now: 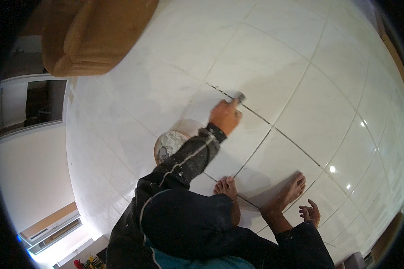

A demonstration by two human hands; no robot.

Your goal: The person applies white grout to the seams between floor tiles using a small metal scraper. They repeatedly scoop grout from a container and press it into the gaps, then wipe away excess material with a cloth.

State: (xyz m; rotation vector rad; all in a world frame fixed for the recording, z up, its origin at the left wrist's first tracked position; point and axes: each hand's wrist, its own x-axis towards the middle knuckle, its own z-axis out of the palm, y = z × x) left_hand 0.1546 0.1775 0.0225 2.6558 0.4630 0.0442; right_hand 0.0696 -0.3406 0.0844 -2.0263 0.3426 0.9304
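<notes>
My left hand [225,117] reaches forward over the white tiled floor [265,58], closed on a small grey scraper-like piece [241,97]. Its exact kind is blurred and partly covered by my fingers. The piece rests on a dark joint line [257,114] between tiles; farther along, that line is broken up by white patches. Left of my forearm stands a round bowl [156,151] of white paste [171,141], partly hidden by the sleeve. My right hand [312,213] is held beside my right knee, fingers apart and slightly curled, with nothing in it.
My bare left foot [228,188] and right foot [292,190] stand on the tiles among more dark joints. A brown upholstered seat [98,40] is at the far left. A white-framed glass panel [42,103] is along the left wall.
</notes>
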